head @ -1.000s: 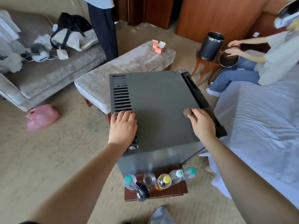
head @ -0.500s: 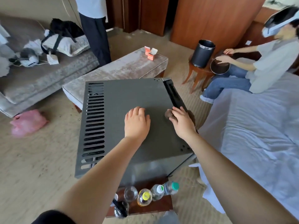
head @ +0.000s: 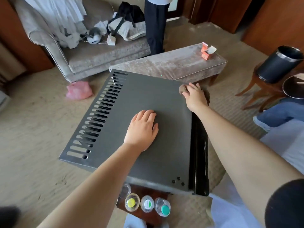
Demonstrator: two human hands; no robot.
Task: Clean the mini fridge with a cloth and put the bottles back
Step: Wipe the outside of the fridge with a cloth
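The left hand point(head: 142, 129) lies flat, fingers straight, on the grey top panel of the mini fridge point(head: 148, 99), just right of the vent slots point(head: 98, 116). The right hand point(head: 195, 96) grips a brown cloth point(head: 182, 89) at the panel's far right corner. The black door point(head: 198, 162) runs along the right edge. Bottles point(head: 147, 204) stand upright on a wooden stand point(head: 148, 191) at the near side.

One mini fridge point(head: 161, 129) is counted in the middle of the frame, and one brown cloth point(head: 181, 90) at its upper right corner. Two hands are seen: the left hand point(head: 142, 129) and the right hand point(head: 195, 96). At the lower edge three capped bottles point(head: 146, 204) are counted, and one clear container point(head: 125, 189) without a cap. Two orange boxes point(head: 207, 51) are found at the upper right, one black bin point(head: 278, 65) at the right edge, one pink bag point(head: 79, 90) at the left.
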